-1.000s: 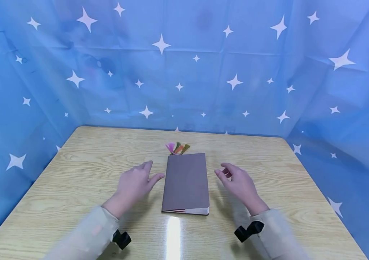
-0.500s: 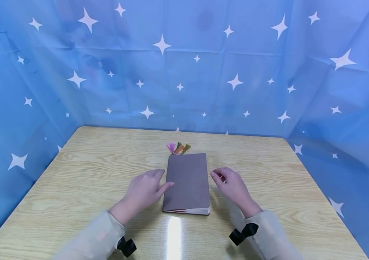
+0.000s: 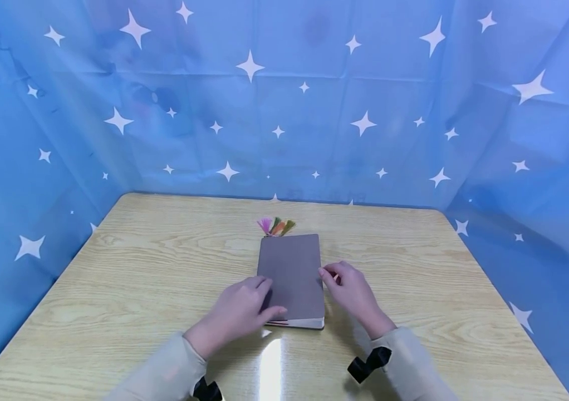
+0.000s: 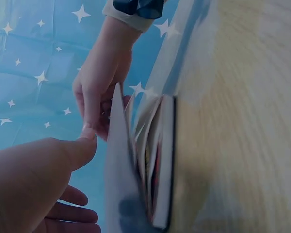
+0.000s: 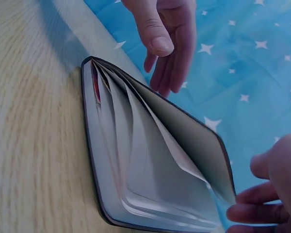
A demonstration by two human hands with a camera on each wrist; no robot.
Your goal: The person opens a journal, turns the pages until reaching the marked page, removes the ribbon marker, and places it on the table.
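Note:
A notebook (image 3: 294,273) with a dark purplish-brown cover lies on the table, its cover and pages (image 5: 155,165) fanned slightly apart at the right side. Coloured tassels (image 3: 275,226) stick out past its top left edge. My left hand (image 3: 239,312) hovers over the lower left part of the cover, thumb apart from the relaxed fingers. Beside the right edge is my right hand (image 3: 349,289), fingers loosely bent. In the right wrist view its fingertips (image 5: 242,213) are at the cover's loose edge, the thumb apart from them; firm contact is hard to make out.
The light wood-grain table (image 3: 164,250) stretches around the notebook. A blue curtain (image 3: 284,100) with white stars surrounds the table's back and sides. Each wrist carries a black camera mount (image 3: 369,365).
My left hand has moved right and nearer, from beside the notebook to over its lower left part. My right hand has moved left to the right edge. The notebook stays in place.

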